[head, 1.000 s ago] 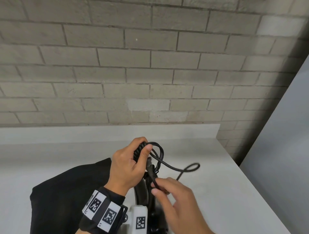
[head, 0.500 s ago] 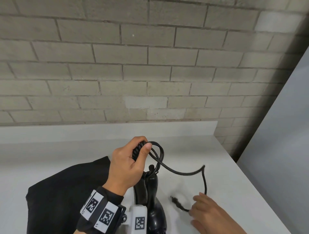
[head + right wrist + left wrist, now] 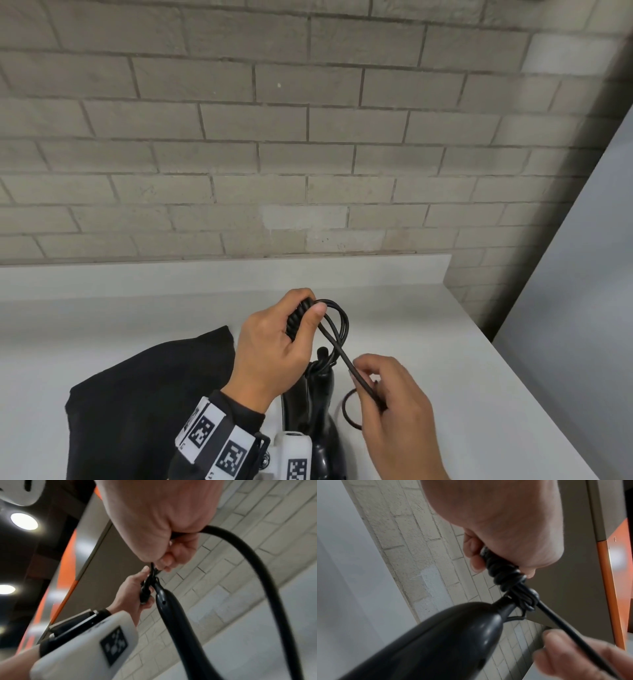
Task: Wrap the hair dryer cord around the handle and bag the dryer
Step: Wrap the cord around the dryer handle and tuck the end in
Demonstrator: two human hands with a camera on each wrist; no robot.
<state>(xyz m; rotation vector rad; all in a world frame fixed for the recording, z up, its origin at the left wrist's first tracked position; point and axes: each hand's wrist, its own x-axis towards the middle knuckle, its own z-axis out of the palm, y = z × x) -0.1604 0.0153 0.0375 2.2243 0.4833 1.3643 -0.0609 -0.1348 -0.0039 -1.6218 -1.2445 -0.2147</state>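
Now the right hand (image 3: 394,407), down at the table (image 3: 462,359) half a second ago, is up pinching the cord (image 3: 337,346) taut. Left hand (image 3: 274,346) grips the wrapped coils above the hair dryer (image 3: 318,411). Another turn looks imminent; black bag (image 3: 137,394) lies just left.

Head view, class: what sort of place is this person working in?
Probably a bathroom or utility-style counter indoors, though that is uncertain: a plain white countertop with a raised back edge, set against a painted brick wall. A black bag lies on it.
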